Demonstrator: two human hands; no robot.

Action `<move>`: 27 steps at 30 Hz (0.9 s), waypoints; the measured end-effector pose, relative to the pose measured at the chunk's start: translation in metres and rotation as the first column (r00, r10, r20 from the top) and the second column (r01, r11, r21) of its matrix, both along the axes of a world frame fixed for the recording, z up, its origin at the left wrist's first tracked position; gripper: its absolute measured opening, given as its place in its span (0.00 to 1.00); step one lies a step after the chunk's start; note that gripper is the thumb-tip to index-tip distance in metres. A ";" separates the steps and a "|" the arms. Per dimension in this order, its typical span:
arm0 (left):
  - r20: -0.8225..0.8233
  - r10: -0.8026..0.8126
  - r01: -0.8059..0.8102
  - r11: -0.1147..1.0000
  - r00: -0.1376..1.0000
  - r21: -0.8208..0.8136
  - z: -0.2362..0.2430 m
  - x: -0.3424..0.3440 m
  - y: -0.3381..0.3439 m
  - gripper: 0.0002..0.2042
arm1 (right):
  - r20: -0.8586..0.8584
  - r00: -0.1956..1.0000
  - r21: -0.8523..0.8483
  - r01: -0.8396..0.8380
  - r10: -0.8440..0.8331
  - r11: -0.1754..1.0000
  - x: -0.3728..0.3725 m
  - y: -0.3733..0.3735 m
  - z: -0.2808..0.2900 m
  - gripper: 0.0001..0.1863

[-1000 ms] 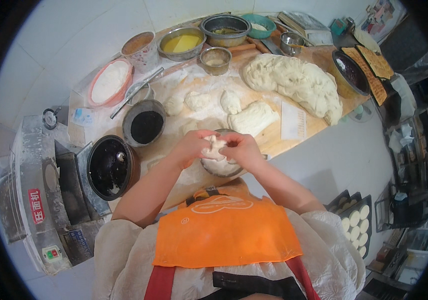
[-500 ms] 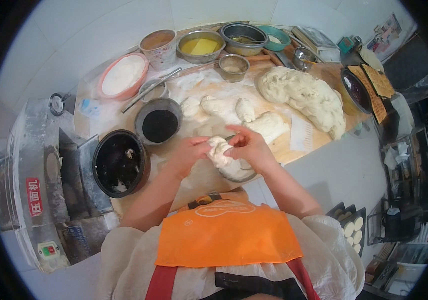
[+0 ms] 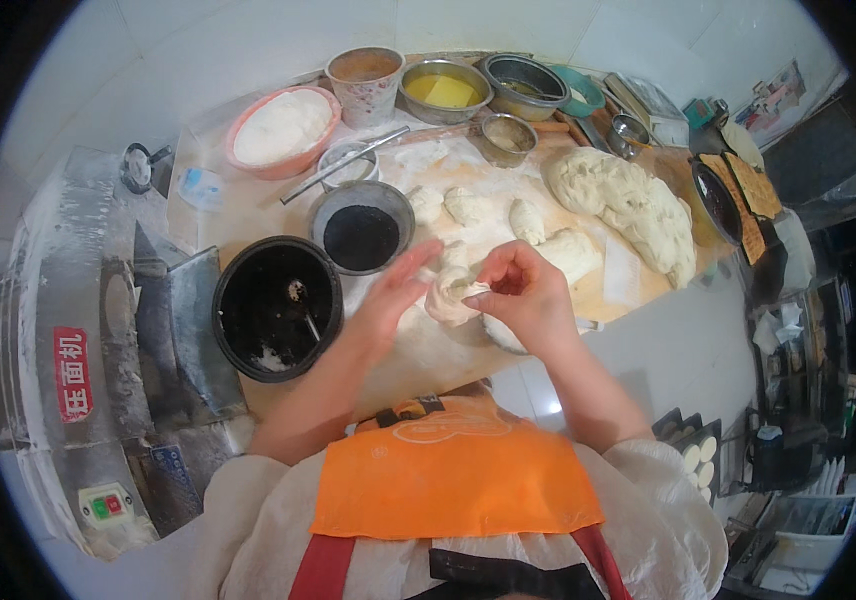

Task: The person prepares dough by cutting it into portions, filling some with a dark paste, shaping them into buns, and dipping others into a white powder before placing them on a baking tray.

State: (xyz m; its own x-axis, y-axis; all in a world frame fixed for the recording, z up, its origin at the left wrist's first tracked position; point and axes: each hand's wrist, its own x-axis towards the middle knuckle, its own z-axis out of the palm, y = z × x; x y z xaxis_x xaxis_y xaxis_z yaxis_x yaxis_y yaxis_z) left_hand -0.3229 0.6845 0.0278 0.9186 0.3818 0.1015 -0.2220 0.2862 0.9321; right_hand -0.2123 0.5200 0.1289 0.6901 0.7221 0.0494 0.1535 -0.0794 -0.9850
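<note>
A small piece of dough [image 3: 451,300], folded and lumpy, is held up between my two hands above the near part of the table. My left hand [image 3: 394,296] cups it from the left, with the fingers extended upward along its side. On the other side, my right hand [image 3: 528,290] pinches the dough's edge between thumb and fingertips. A bowl of white powder [image 3: 504,335] sits partly hidden beneath my right hand. Just beyond lie several small dough pieces [image 3: 466,207] and a longer dough strip [image 3: 568,254] on the floured board.
A large dough mass [image 3: 628,205] lies at right beside a white scraper [image 3: 621,272]. Dark-filled bowls [image 3: 361,238] and a black pot [image 3: 278,310] stand left, near a dough machine [image 3: 73,330]. A pink flour basin [image 3: 283,130] and oil bowl [image 3: 445,90] stand behind.
The view has shifted, so the table's things appear farther right. My left fingers have straightened and lifted along the dough, while my right hand still pinches it.
</note>
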 end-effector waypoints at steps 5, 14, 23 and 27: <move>-0.063 -0.061 0.000 0.724 0.996 -0.690 0.002 -0.012 -0.035 0.24 | -0.140 0.972 -0.047 -0.196 0.188 0.979 -0.007 0.024 -0.039 0.17; -0.286 0.328 -0.390 0.899 0.901 -0.199 -0.008 -0.007 -0.017 0.23 | 0.581 0.730 -0.176 -0.318 0.359 0.932 0.001 0.075 -0.053 0.10; -0.247 0.205 -0.314 0.743 0.947 -0.591 -0.007 0.005 0.010 0.29 | 0.432 0.766 -0.290 -0.381 0.476 0.878 0.014 0.100 -0.065 0.38; -0.282 0.146 -0.274 0.825 0.948 -0.495 0.001 -0.016 0.021 0.34 | -0.435 0.805 -0.096 -0.487 0.404 0.868 0.065 0.130 -0.124 0.33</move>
